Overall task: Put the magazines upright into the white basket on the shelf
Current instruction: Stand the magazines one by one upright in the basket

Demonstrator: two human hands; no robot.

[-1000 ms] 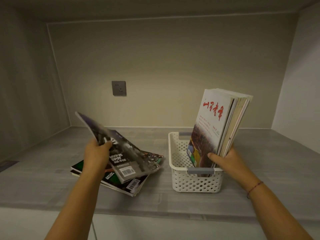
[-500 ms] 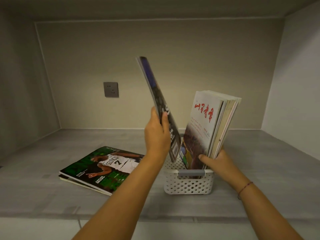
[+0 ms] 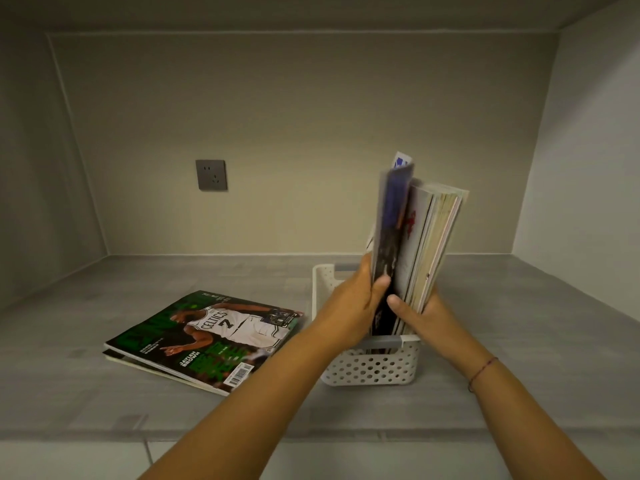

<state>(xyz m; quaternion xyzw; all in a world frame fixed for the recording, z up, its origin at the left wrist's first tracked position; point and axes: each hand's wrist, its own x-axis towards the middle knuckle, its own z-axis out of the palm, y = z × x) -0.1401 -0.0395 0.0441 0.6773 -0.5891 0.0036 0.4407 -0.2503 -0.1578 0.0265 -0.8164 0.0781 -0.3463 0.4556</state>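
Observation:
A white perforated basket [image 3: 372, 368] stands on the grey shelf, right of centre. Several magazines [image 3: 434, 244] stand upright in it, leaning slightly right. My right hand [image 3: 424, 313] grips their lower edge from the right side. My left hand [image 3: 360, 299] holds a dark-covered magazine [image 3: 391, 237] upright against the left face of that bundle, its lower end down inside the basket. Left of the basket, a green basketball magazine [image 3: 207, 337] lies flat on top of another one.
The shelf is a deep alcove with a back wall, side walls and a ceiling close above. A grey wall socket [image 3: 211, 174] sits on the back wall. The shelf's front edge [image 3: 242, 434] runs below my forearms.
My left hand has carried the dark magazine from the flat pile up and right, into the basket against the upright bundle. The green cover beneath it is now exposed.

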